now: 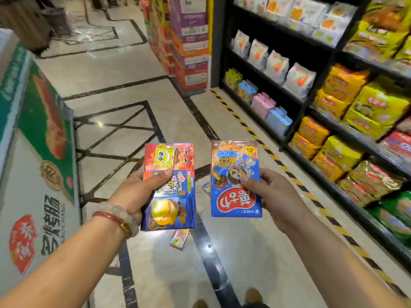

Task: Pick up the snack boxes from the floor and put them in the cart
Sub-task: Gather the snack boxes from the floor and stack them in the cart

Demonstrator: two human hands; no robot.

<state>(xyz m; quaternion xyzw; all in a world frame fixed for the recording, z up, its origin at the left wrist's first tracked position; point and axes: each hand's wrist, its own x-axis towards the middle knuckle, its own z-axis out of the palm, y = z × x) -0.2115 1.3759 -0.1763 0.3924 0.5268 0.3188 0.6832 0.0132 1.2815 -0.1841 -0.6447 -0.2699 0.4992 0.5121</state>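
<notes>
Above the marble floor (155,263), left hand (135,192) grips red-blue box (170,187), thumb across its face; right hand (266,194) pinches blue box (236,178) likewise. Small box (179,238) on floor at 6 o'clock below them. Shelves (320,101) at 2 o'clock hold snack bags. Cart not seen.

head-worn view, forward and down

Bright store light, floor (169,112) glare, blurred, warped edges
</notes>
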